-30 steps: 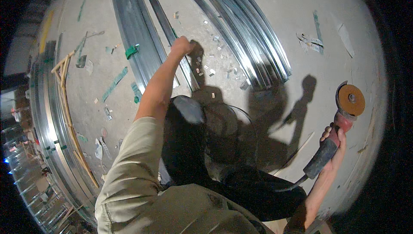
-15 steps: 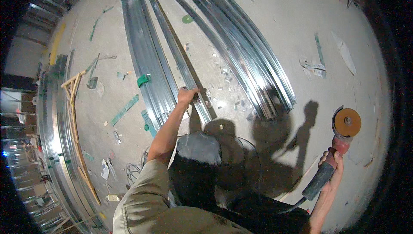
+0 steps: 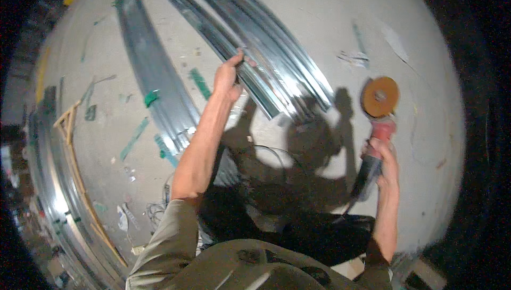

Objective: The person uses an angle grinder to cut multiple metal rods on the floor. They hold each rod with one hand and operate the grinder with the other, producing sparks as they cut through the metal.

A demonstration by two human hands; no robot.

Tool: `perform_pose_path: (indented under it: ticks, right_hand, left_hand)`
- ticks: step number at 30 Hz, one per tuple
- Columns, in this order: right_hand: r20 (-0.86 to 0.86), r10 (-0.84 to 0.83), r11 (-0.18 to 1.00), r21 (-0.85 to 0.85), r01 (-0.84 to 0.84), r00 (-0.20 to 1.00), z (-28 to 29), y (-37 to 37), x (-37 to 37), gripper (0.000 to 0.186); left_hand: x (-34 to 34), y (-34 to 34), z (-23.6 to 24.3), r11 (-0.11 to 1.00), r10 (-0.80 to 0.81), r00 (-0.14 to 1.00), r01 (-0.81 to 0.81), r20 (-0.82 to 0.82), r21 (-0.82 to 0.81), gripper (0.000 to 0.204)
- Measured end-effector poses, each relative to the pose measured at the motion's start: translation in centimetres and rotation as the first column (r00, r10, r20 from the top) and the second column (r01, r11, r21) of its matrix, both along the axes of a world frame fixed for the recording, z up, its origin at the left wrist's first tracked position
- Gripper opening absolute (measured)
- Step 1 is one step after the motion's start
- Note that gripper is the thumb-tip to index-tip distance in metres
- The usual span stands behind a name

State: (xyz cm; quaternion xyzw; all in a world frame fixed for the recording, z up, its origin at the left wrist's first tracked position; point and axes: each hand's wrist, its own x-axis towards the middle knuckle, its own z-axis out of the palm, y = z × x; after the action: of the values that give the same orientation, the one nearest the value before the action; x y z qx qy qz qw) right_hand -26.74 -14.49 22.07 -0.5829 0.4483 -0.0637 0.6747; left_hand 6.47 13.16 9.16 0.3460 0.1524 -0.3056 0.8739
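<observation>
My left hand (image 3: 228,77) grips a long galvanized steel channel (image 3: 257,92), which lies along the left edge of a bundle of similar channels (image 3: 277,39). My right hand (image 3: 384,156) is closed round the body of a red and black angle grinder (image 3: 380,127). Its tan disc (image 3: 380,96) faces up, to the right of the channels' near ends. Another flat stack of channels (image 3: 141,50) with green strapping lies to the left of my left hand.
A wooden frame (image 3: 72,130) lies at the left beside more long steel channels (image 3: 53,173). Green strap scraps (image 3: 134,138), pale scraps and small metal offcuts are scattered on the concrete floor (image 3: 404,183). A coiled cable (image 3: 155,213) lies by my left forearm. My legs (image 3: 287,226) are below.
My left hand has shifted the single channel rightward, from the gap between the stacks to against the right bundle. My right hand has brought the grinder leftward and up, closer to the channels.
</observation>
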Motion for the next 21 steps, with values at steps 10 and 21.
perform_pose_path:
  ticks: [10,21]
  right_hand:
    - [-0.344,0.276,0.827,-0.391,-0.404,0.897,-0.9,1.4,-1.1,0.038]
    - [-0.738,0.109,0.446,-0.562,-0.696,0.666,-0.8,3.3,-1.9,0.056]
  left_hand:
    - [-2.8,-6.2,-2.2,0.959,-0.226,0.969,0.205,0.095,0.194,0.024]
    - [-3.6,-9.6,-5.0,0.937,-0.272,0.961,0.256,0.039,0.239,0.025]
